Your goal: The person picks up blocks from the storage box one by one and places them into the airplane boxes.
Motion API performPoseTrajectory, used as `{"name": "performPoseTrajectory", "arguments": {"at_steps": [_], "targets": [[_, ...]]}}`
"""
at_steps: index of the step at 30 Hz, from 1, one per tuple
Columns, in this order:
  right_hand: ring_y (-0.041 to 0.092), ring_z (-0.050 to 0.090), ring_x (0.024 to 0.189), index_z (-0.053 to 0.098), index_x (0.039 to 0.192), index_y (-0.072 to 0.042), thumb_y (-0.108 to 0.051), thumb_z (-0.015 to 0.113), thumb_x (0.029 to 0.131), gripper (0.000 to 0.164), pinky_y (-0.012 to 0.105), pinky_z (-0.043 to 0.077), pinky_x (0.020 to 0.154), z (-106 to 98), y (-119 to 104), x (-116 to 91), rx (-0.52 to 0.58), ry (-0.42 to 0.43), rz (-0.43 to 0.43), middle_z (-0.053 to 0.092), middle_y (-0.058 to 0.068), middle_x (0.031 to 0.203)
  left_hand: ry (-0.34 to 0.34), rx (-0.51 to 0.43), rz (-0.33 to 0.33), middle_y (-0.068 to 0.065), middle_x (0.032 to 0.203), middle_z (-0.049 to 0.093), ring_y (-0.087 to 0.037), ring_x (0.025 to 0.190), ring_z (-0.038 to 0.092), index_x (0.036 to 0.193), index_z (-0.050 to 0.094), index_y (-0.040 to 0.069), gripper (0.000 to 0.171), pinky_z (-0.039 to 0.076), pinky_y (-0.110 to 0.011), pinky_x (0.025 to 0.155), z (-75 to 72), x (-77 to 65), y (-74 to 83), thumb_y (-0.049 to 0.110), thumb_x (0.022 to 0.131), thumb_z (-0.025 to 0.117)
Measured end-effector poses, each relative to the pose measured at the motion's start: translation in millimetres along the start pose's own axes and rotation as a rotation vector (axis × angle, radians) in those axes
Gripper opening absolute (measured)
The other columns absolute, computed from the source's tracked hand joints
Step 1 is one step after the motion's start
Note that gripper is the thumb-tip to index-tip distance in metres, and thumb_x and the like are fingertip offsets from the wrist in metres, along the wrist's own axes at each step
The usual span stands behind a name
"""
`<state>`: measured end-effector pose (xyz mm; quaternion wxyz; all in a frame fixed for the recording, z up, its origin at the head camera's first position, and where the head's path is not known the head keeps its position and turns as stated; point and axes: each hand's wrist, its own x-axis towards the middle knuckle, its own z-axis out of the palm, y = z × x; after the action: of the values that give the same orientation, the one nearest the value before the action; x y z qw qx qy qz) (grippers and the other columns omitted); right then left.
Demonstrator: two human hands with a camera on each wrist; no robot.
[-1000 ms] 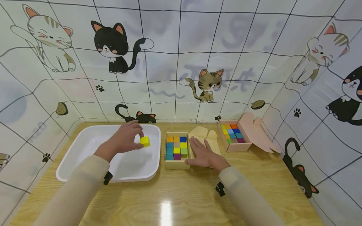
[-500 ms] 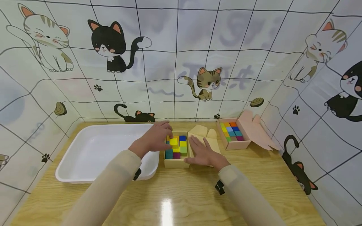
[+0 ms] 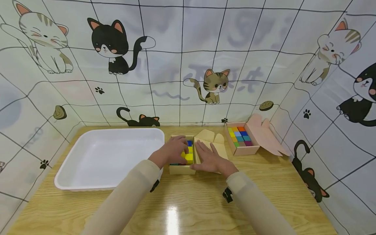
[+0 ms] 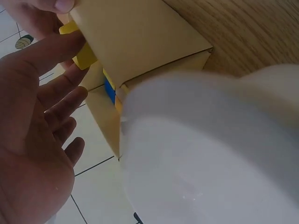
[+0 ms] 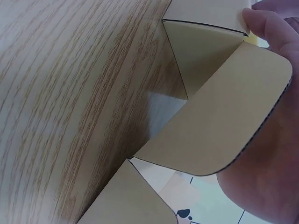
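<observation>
My left hand (image 3: 174,151) reaches over a tan cardboard box (image 3: 182,170) and hides much of its inside. In the left wrist view, thumb and finger pinch a yellow cube (image 4: 86,56) above the box's opening. A blue cube (image 3: 189,143) and other coloured cubes show in the box. My right hand (image 3: 210,160) rests with its fingers straight on the box's opened lid (image 3: 224,156), the thumb at the box's edge. In the right wrist view a side flap (image 5: 219,107) covers part of that hand.
A white plastic tray (image 3: 67,179) stands left of the tan box. Back right, an open pink box (image 3: 246,150) holds several coloured cubes, its lid (image 3: 268,137) folded out to the right. A cat-patterned sheet (image 3: 164,65) bounds the wooden table (image 3: 205,202).
My left hand has carried the yellow cube from over the white tray rightward and down to the tan box. The right hand has stayed on the lid.
</observation>
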<state>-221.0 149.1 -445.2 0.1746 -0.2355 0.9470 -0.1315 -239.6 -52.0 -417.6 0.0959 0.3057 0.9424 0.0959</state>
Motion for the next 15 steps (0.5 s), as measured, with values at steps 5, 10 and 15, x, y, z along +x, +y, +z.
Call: {"name": "performPoseTrajectory", "arguments": {"at_steps": [5, 10, 15], "targets": [[0.024, -0.001, 0.155, 0.001, 0.157, -0.009, -0.064, 0.05, 0.09, 0.1, 0.058, -0.009, 0.122, -0.3, -0.8, -0.5, 0.01, 0.005, 0.001, 0.0, 0.009, 0.166, -0.015, 0.045, 0.002, 0.001, 0.13, 0.059, -0.024, 0.147, 0.028, 0.102, 0.076, 0.018, 0.03, 0.019, -0.047, 0.124, 6.1, 3.4, 0.6, 0.037, 0.08, 0.078], [0.024, -0.001, 0.155, 0.001, 0.157, -0.009, -0.065, 0.05, 0.09, 0.1, 0.057, -0.009, 0.122, -0.4, -1.3, -1.0, 0.013, 0.004, 0.003, 0.0, 0.009, 0.166, -0.028, 0.108, -0.012, 0.002, 0.129, 0.059, -0.022, 0.146, 0.029, 0.099, 0.076, 0.019, 0.027, 0.02, -0.044, 0.124, 12.0, 7.8, 1.6, 0.038, 0.079, 0.078], [0.025, 0.0, 0.155, 0.002, 0.157, -0.008, -0.065, 0.05, 0.09, 0.1, 0.058, -0.008, 0.122, -0.2, -0.7, -0.8, 0.015, 0.01, -0.003, 0.0, 0.01, 0.166, -0.028, 0.185, -0.01, 0.004, 0.122, 0.061, -0.019, 0.139, 0.036, 0.094, 0.076, 0.019, 0.021, 0.028, -0.041, 0.121, 14.5, 11.0, 4.8, 0.034, 0.08, 0.078]]}}
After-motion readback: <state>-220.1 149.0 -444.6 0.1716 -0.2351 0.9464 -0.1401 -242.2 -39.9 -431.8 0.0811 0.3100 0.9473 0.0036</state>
